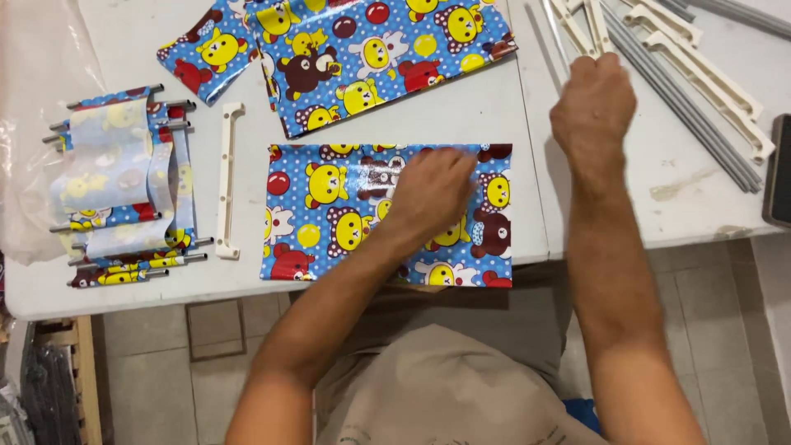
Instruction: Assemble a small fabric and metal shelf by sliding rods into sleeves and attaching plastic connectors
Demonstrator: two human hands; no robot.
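Two hands are being used over the white table (494, 115) at once. The left hand (432, 191) is being pressed flat, fingers together and spread lightly forward, on the printed fabric panel (329, 210), a blue sheet patterned with cartoon bears that is lying squarely near the table's front edge. The right hand (593, 103) is being closed around a grey metal rod (554, 29) at the bundle of rods (700, 124) and white plastic frame pieces (717, 82) on the right side; the fingers appear curled shut on it, though the grip itself is hidden behind the knuckles.

Several risks are being judged from this layout. The panel's lower edge is lying level with the table's lip (partly over the seam between two tabletops), so it could be dragged off if the left hand's pressure is eased while the rod is being pulled. The rod is being drawn from a loose bundle, and neighbouring rods could be rolled toward the dark object (779, 169) at the far right edge or off the table. A single white frame piece (228, 181) is lying just beside the panel's left edge, with finished fabric-and-rod assemblies (124, 185) stacked beyond it; a sweeping rod end could be knocked into either.
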